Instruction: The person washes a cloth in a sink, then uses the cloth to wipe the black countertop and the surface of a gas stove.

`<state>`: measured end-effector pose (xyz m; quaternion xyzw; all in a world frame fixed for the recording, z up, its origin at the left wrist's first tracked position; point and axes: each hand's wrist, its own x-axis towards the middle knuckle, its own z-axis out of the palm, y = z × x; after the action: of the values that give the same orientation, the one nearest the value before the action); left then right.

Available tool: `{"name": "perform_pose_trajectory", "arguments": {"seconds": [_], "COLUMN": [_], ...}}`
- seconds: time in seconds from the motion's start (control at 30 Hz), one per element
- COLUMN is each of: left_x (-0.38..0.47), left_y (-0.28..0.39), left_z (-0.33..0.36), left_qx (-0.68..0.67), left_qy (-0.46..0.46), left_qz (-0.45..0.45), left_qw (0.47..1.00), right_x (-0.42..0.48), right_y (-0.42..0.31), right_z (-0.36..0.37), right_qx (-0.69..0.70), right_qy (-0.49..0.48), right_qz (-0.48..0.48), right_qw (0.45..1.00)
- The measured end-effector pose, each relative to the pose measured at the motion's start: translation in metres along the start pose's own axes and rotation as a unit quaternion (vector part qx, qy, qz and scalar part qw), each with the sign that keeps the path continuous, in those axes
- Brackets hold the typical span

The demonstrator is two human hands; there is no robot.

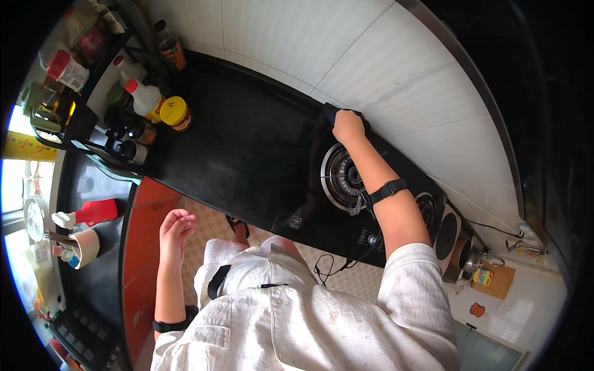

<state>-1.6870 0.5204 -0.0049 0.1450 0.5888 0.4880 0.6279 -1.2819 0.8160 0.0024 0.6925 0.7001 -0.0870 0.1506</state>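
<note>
My right hand (348, 127) is closed around a dark blue cloth (331, 117), of which only a small edge shows. It presses down at the back of the black glass hob (341, 227), close to the tiled wall. Just in front of that hand lies a round gas burner (341, 178), partly covered by my forearm. My left hand (176, 232) hangs in the air over the floor by the orange cabinet, its fingers loosely curled and holding nothing.
Sauce bottles and jars, among them a yellow-lidded jar (175, 112), stand at the counter's left end beside a black rack (95, 69). A red spray bottle (95, 213) and a utensil holder (88, 248) are on the left counter. A black cable (325, 273) hangs below the hob.
</note>
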Motion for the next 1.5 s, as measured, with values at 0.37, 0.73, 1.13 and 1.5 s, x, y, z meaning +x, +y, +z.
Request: {"name": "perform_pose_trajectory", "arguments": {"seconds": [0.37, 0.73, 1.13, 1.5], "left_x": [0.026, 0.042, 0.054, 0.049], "left_y": [0.018, 0.031, 0.030, 0.033], "left_z": [-0.006, -0.025, -0.028, -0.003], "left_qx": [0.030, 0.050, 0.032, 0.055], "left_qy": [-0.055, -0.051, -0.077, -0.100], "left_qz": [-0.003, -0.004, -0.006, 0.001], "left_qw": [0.998, 0.997, 0.997, 0.994], "right_x": [-0.014, 0.009, -0.019, -0.083], "right_y": [0.004, -0.021, -0.071, -0.105], "right_z": [0.041, 0.047, 0.071, 0.102], "right_qx": [0.070, -0.025, -0.061, 0.008], "right_qy": [0.147, -0.055, -0.031, 0.150], "right_qz": [-0.091, 0.019, 0.105, 0.068], "right_qw": [0.983, 0.998, 0.992, 0.986]}}
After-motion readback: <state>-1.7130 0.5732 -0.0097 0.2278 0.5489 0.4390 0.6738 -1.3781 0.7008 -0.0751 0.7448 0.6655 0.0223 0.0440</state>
